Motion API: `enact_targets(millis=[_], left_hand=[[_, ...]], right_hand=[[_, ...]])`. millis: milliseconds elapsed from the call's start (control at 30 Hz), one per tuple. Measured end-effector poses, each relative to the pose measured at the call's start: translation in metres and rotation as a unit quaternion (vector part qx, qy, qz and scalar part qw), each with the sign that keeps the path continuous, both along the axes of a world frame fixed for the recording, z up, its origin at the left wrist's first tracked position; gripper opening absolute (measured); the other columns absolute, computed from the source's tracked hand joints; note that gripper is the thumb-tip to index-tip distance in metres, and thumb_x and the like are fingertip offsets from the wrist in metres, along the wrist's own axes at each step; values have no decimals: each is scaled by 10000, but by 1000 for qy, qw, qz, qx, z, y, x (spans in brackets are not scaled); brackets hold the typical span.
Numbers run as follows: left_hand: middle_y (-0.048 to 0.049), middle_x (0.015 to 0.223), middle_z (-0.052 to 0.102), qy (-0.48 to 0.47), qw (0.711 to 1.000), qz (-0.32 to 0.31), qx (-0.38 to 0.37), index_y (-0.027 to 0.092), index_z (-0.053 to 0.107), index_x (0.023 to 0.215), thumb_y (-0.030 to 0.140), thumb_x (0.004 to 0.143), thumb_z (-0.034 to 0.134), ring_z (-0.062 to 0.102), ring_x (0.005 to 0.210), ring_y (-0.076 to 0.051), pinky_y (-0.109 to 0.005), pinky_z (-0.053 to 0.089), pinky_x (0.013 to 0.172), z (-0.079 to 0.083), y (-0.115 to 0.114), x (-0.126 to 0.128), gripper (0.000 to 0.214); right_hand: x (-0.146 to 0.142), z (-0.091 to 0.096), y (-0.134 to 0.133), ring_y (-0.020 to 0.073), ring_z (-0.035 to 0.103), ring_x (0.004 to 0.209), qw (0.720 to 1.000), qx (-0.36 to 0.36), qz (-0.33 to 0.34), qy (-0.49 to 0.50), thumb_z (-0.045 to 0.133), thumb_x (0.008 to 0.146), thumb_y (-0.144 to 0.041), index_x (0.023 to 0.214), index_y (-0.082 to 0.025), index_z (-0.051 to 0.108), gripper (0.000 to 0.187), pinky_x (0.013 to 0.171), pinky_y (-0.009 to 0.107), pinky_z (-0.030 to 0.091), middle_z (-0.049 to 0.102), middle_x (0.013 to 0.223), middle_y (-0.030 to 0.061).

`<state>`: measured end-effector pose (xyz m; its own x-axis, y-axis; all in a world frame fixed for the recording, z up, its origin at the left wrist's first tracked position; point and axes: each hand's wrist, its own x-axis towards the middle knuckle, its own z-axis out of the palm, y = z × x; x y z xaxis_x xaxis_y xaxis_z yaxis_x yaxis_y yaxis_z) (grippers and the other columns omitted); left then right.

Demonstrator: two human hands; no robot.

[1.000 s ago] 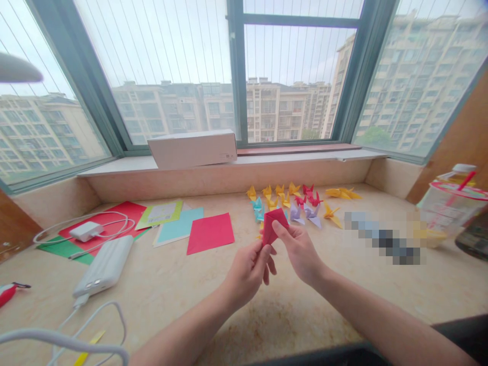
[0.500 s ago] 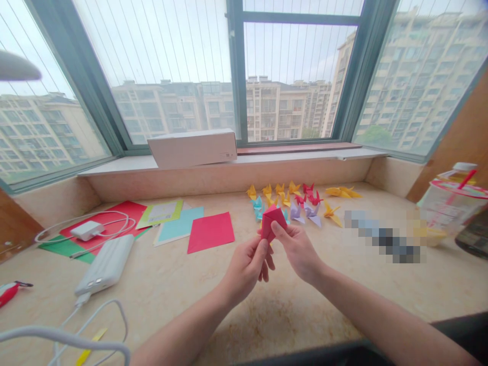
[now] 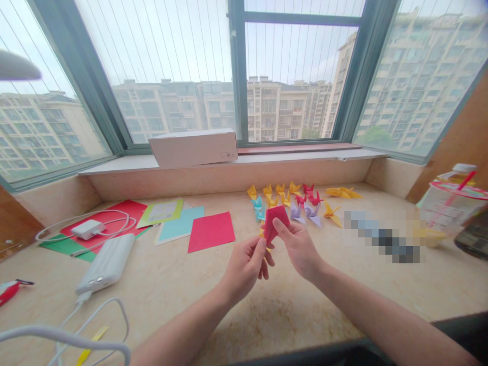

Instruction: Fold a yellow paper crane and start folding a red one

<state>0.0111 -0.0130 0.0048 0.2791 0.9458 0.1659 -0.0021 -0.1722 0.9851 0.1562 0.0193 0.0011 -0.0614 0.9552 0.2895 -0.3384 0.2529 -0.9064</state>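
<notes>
A folded red origami paper [image 3: 271,219], kite-shaped with a narrow lower end, is held up over the counter. My right hand [image 3: 301,248] pinches it, the thumb flat on its front face. At its lower tip, the thumb and forefinger of my left hand [image 3: 246,264] are closed on the paper, while the other fingers curl below. Behind the paper stand several folded cranes: yellow cranes [image 3: 281,192], red cranes [image 3: 313,197], lilac cranes [image 3: 312,214] and light-blue cranes [image 3: 258,207]. A flat red square sheet [image 3: 212,232] lies left of my hands.
Light-blue paper [image 3: 181,226] and green paper [image 3: 64,248] lie at left. A white power bank [image 3: 104,267] with cables and a charger [image 3: 87,230] sits near them. A white box [image 3: 193,148] rests on the sill. At right stands a plastic cup [image 3: 448,208] with a straw.
The red paper has turned slightly in my hands, showing a smoother, kite-shaped face. My right hand has shifted a little to the right; the left stays almost in place.
</notes>
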Motion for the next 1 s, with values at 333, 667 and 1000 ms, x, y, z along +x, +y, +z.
enact_targets(millis=[333,667,1000], left_hand=[[-24,584,639,21,1000,18,12,123,632,772,506,900,518,519,391,-82,-181,367,386,1,-1,0,419],[-52,667,679,38,998,25,39,124,614,779,430,910,544,554,456,-92,-193,402,423,-1,0,1,340],[-41,673,671,26,999,22,25,122,634,862,487,883,569,557,442,-94,-194,401,411,5,-3,-1,372]], right_hand=[[-4,6,-6,172,604,621,998,11,-52,-23,740,761,-473,714,-174,774,305,635,315,487,712,657,41],[-2,7,-8,145,580,581,999,-6,-50,-18,723,788,-450,676,-164,753,309,645,298,458,700,634,29],[-3,3,-6,157,589,624,1000,-13,6,19,710,803,-463,705,-157,750,324,637,297,466,698,662,42]])
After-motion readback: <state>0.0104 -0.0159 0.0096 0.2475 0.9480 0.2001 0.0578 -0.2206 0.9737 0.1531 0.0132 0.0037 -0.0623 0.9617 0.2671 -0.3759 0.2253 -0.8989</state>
